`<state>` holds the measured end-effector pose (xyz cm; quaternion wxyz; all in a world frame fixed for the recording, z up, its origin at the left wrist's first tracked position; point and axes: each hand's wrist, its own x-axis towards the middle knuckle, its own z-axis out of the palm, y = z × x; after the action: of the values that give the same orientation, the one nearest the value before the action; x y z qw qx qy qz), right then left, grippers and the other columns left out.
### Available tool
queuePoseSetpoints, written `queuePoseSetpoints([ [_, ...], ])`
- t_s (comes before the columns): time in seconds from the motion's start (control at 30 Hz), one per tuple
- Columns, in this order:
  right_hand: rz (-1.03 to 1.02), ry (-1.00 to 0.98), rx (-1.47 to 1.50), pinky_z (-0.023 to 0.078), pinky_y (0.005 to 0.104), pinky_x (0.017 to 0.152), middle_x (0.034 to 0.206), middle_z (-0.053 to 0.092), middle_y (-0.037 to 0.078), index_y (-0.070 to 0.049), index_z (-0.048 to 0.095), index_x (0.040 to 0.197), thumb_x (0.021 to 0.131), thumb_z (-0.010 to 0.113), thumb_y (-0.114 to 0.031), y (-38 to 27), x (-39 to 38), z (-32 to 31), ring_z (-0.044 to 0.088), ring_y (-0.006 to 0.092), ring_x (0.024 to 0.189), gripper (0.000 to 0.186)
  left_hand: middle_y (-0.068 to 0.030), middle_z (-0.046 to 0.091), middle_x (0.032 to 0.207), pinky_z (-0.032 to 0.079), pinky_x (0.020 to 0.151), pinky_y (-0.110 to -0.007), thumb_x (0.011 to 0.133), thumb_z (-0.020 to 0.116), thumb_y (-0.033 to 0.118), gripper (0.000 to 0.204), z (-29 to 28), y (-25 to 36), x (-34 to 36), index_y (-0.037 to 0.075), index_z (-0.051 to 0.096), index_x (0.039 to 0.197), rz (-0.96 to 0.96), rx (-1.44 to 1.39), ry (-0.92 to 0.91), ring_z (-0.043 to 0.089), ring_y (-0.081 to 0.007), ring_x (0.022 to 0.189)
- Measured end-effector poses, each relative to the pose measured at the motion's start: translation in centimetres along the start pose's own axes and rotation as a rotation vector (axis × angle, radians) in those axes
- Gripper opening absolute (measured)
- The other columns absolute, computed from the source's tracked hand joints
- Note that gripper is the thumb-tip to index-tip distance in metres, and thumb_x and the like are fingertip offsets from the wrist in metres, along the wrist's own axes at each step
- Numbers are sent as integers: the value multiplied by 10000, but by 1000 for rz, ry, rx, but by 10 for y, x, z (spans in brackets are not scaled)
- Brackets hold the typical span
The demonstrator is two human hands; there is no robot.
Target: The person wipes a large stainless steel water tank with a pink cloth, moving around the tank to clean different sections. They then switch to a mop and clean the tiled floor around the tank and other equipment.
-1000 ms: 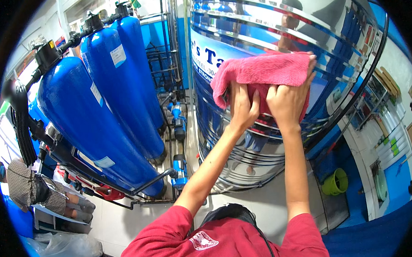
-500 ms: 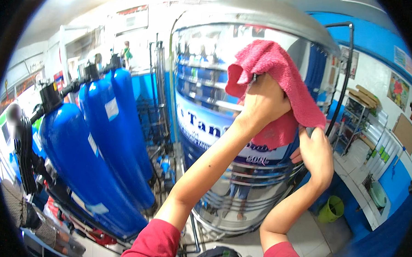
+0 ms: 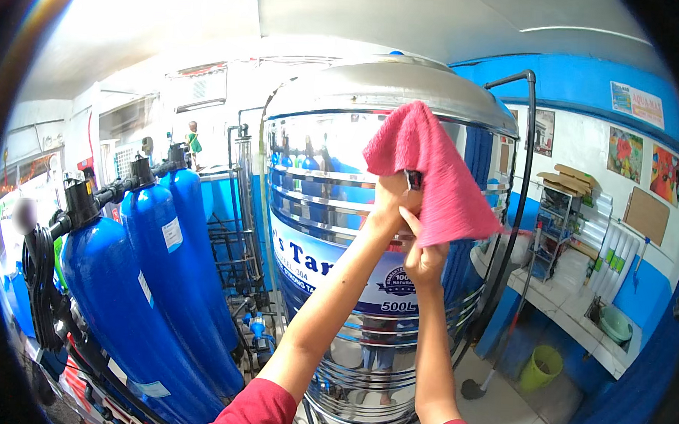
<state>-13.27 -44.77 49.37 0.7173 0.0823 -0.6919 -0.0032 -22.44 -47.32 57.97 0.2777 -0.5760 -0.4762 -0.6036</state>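
Note:
A pink cloth (image 3: pixel 450 186) hangs draped in front of the upper side of the large ribbed stainless-steel tank (image 3: pixel 310 355). My left hand (image 3: pixel 394 199) is closed on the cloth at its left side, partly under the fold, beside a small dark object I cannot make out. My right hand (image 3: pixel 427 263) is just below it, pinching the cloth's lower part. Whether the cloth touches the steel along its whole spread, I cannot tell.
Blue cylinders (image 3: pixel 98 273) with black pipework stand left of the tank. A black pipe (image 3: pixel 528 95) runs down its right side. Behind it are a tiled counter (image 3: pixel 584 332) with a green basin (image 3: pixel 615 324), a wire rack (image 3: pixel 551 225), a mop (image 3: pixel 474 388) and a green bucket (image 3: pixel 541 368).
My view has tilted up to the tank's lid and ceiling. The cloth, flattened and folded earlier, now hangs fanned out; my right hand has moved beneath my left hand and in toward it.

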Motion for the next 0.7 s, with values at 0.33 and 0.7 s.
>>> queuePoseSetpoints([
  [0.33,114,108,-120,382,475,986,1212,578,201,-25,571,1189,758,722,-242,35,50,4,529,388,1139,506,-178,651,1021,510,751,-478,812,605,317,324,-48,-27,-24,91,669,1035,-57,432,-122,635,-338,926],
  [0.7,196,-137,-149,388,445,1000,1236,548,255,7,525,1248,851,592,-211,0,38,36,515,406,1162,458,-177,594,1167,355,975,-512,834,588,380,465,-53,-21,-64,79,592,1189,112,206,102,514,-391,1121],
])
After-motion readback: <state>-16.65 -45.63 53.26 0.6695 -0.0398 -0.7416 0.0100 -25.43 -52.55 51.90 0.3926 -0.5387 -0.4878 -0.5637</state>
